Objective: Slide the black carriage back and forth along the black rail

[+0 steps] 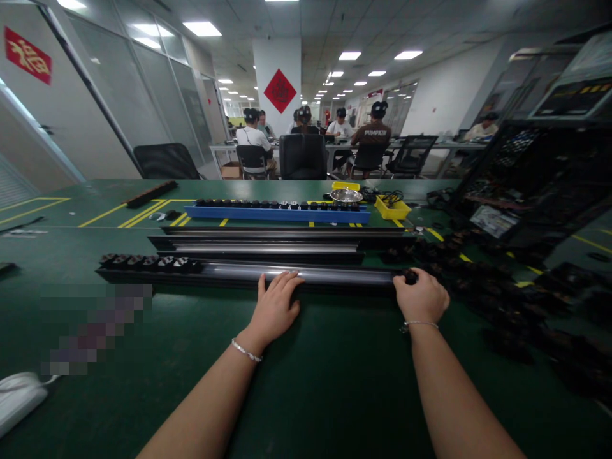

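A long black rail (335, 276) with a silvery channel lies across the green table in front of me. Several small black parts (148, 261) sit in a row at its left end. My left hand (276, 306) rests flat on the rail's middle, fingers stretched out over it. My right hand (421, 297) is closed at the rail's right end, pinching a small black part (410, 276) against it. Two more black rails (268, 245) lie parallel just behind.
A blue rail (277, 214) loaded with black parts lies farther back, beside yellow bins (393, 208) and a metal bowl (345, 195). A heap of loose black parts (502, 287) spreads at the right. Several seated people work at far desks. A white object (19, 395) lies at lower left.
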### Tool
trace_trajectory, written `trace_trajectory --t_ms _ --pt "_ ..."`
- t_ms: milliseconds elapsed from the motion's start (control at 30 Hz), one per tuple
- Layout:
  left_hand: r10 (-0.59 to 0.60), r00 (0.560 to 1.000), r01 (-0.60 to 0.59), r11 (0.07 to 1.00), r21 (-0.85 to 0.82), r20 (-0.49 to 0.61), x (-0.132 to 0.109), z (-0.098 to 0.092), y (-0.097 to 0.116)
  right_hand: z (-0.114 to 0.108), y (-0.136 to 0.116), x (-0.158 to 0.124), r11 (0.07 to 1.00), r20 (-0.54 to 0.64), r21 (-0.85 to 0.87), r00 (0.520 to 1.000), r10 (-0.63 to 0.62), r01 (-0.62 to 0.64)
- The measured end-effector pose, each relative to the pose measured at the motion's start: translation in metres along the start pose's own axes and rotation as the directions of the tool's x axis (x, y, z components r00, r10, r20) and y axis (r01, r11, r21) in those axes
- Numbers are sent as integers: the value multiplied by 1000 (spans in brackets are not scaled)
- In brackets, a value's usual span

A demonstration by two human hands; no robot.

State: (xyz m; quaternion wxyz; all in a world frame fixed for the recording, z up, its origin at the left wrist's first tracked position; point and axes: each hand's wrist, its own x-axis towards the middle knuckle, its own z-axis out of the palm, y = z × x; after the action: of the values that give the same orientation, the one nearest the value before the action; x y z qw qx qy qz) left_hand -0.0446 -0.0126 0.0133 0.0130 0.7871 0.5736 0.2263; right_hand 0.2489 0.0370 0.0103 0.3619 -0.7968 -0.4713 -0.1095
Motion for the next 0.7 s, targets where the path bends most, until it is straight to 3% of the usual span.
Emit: trace_trajectory --t_ms 267,700 --pt "7 1000 -7 1000 4 -10 0 -1 0 -2 4 4 999 40 -9 998 47 -46" --pt "6 1000 -6 1000 3 -16 0 0 -1 1 17 11 995 0 71 997 74 -74"
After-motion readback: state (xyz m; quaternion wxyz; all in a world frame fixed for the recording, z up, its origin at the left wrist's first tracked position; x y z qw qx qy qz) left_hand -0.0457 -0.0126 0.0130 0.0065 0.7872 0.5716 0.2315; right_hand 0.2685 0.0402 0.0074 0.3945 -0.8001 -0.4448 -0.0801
